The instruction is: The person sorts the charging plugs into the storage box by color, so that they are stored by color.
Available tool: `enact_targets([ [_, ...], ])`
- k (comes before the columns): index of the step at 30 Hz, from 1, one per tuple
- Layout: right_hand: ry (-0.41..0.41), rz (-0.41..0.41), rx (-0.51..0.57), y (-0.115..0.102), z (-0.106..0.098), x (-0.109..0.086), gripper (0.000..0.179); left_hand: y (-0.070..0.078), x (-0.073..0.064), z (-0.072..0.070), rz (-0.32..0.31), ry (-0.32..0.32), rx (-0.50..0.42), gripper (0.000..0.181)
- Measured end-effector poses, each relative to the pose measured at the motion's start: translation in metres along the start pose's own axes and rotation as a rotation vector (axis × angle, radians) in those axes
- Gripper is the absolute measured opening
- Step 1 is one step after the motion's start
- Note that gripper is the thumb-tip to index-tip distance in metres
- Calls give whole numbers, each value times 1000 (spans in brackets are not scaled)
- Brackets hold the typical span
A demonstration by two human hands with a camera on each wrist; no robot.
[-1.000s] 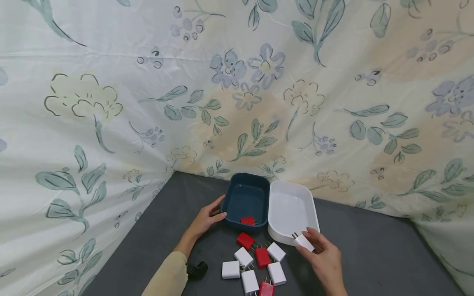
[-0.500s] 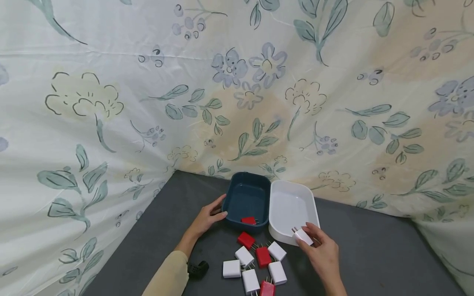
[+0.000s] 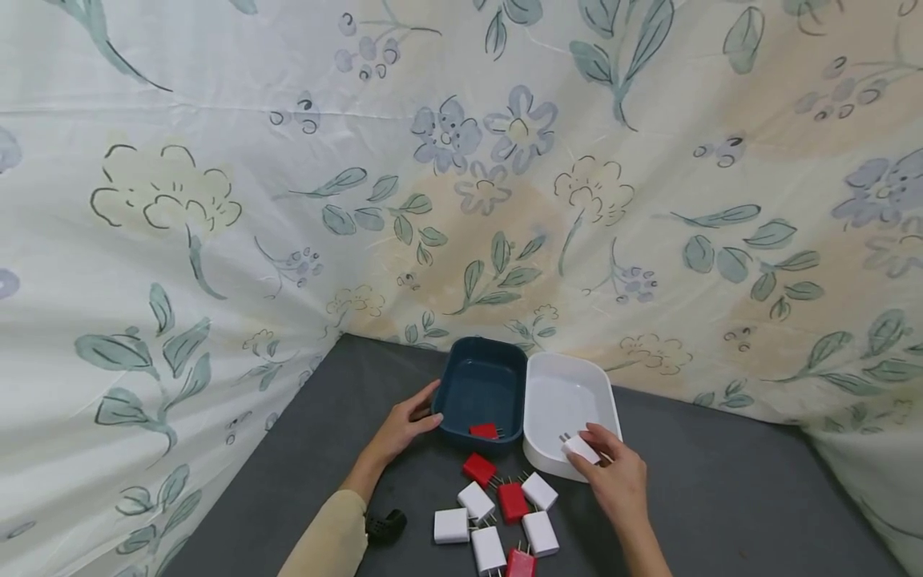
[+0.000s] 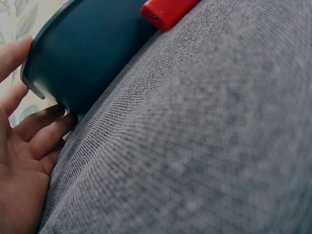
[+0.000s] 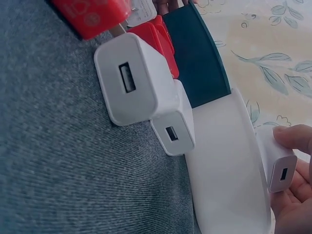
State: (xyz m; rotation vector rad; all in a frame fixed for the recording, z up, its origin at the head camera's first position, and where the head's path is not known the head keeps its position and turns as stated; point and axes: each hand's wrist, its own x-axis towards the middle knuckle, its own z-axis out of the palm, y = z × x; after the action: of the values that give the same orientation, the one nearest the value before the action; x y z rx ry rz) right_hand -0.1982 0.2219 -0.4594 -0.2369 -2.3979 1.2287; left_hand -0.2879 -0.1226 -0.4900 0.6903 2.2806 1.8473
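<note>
A: Reading the clock in the head view, with twelve at the top, what is the right hand [image 3: 622, 478] doing?

B: It is working at the white tray's [image 3: 566, 393] five o'clock. Its grip is pinching a white plug [image 3: 582, 450] between thumb and fingers, and the prongs are pointing toward ten.

A: Where exactly is that plug sitting?

B: It is showing over the tray's near rim, between five and six o'clock. Whether it is touching the rim, I cannot tell.

A: And the left hand [image 3: 399, 429]?

B: Its grip is holding the blue tray [image 3: 481, 385] at eight o'clock, the thumb resting by the near corner and the fingers curling against the outer wall. The white tray is standing just beside the blue one, at three o'clock.

A: What is the blue tray holding?

B: A single red plug [image 3: 484, 431] is lying inside, at six o'clock.

A: And on the table [image 3: 721, 489]?

B: Five loose white plugs [image 3: 451, 526] and three loose red plugs [image 3: 513, 503] are lying clustered at the blue tray's six o'clock. A black object [image 3: 385, 526] is showing beside the left sleeve [image 3: 328, 533], at seven o'clock.
</note>
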Motion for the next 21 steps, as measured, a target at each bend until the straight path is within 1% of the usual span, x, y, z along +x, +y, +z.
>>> enact_targets([
  [5,0,1,11,0,1,3,54,-1,0,1,-6,-10,-5,68],
  [16,13,-32,-31,-2,4,14,52,0,1,-1,-21,0,8,66],
  [21,-6,-36,-46,-3,7,18,51,1,0,-1,-20,-5,8,66],
])
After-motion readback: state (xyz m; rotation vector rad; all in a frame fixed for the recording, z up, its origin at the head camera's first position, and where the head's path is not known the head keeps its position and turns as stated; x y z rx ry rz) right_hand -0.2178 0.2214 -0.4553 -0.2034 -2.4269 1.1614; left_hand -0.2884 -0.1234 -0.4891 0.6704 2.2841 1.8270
